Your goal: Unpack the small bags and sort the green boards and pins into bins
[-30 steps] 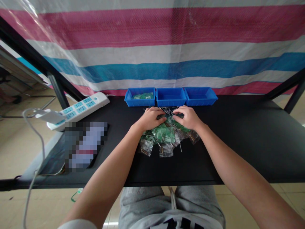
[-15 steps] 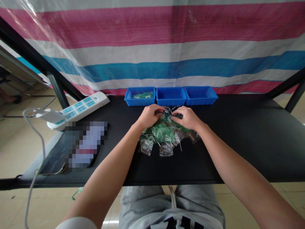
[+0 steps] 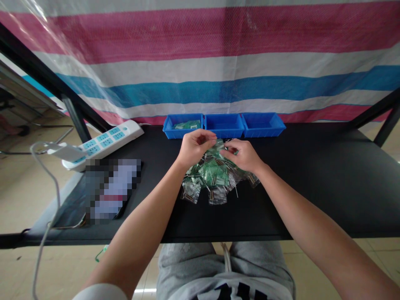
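Left hand (image 3: 197,146) over far edge of pile, thumb and index finger drawn together, look to pinch the upper left side of a green packet (image 3: 220,144). Right hand (image 3: 240,155) just beside it, fingers curled, narrow gap thumb to finger; can't tell if it grips anything. Green packet sits between the two hands, at the far end of a pile (image 3: 214,173) of green-tinted and clear bags on the black worktop (image 3: 328,179), in front of the blue bins.

Near edge of pile: clear bag (image 3: 218,196) with small brownish pieces; thin metal rod (image 3: 236,191) sticks out toward the person. Left bin (image 3: 183,134) holds more green packets; middle bin (image 3: 224,133) and right bin (image 3: 265,132) alongside. Power strip (image 3: 103,143) off to the left.

Handling, judged: packet likely very light, limp thin film, slippery, prone to cling to or drag its neighbours; contents too small to make out. Best hold is a fingertip pinch on a free edge or corner; film could tear if yanked.
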Tool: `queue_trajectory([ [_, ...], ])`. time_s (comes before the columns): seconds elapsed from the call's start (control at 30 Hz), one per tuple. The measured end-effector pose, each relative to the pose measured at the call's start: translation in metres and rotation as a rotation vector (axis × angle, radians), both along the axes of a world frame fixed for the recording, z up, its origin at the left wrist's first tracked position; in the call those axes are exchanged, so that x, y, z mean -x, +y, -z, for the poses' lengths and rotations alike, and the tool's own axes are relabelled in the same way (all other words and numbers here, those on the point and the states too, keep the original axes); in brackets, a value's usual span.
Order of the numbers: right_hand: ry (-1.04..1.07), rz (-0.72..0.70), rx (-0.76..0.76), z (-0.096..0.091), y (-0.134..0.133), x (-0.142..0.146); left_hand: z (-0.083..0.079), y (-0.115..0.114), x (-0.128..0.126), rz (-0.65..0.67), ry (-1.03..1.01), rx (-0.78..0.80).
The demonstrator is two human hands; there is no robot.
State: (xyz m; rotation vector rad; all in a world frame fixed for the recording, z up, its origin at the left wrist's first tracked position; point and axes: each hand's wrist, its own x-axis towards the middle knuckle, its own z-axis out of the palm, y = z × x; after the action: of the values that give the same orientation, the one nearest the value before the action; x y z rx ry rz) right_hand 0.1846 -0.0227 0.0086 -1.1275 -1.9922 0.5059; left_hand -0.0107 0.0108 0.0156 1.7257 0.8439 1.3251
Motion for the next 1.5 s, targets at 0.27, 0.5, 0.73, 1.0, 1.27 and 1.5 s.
queue_trajectory([
  [0.27,0.213,0.058,0.139,-0.005,-0.001,0.000,0.006,0.005,0.006,0.085,0.119,0.021],
  [0.5,0.374,0.029,0.244,-0.003,0.001,0.001,0.004,-0.001,0.007,0.003,0.374,-0.046],
  [0.73,0.628,0.057,0.528,-0.006,0.005,0.000,0.004,0.003,0.007,-0.149,0.432,-0.401],
  [1.0,0.691,-0.046,0.682,-0.008,0.004,0.000,0.000,-0.009,0.000,-0.212,0.590,-0.562],
  [1.27,0.674,0.045,0.439,-0.005,0.006,-0.001,0.005,-0.001,-0.001,-0.017,0.101,-0.046],
  [1.5,0.592,0.047,0.339,-0.001,0.006,0.000,0.003,-0.005,-0.005,0.104,0.148,0.038],
])
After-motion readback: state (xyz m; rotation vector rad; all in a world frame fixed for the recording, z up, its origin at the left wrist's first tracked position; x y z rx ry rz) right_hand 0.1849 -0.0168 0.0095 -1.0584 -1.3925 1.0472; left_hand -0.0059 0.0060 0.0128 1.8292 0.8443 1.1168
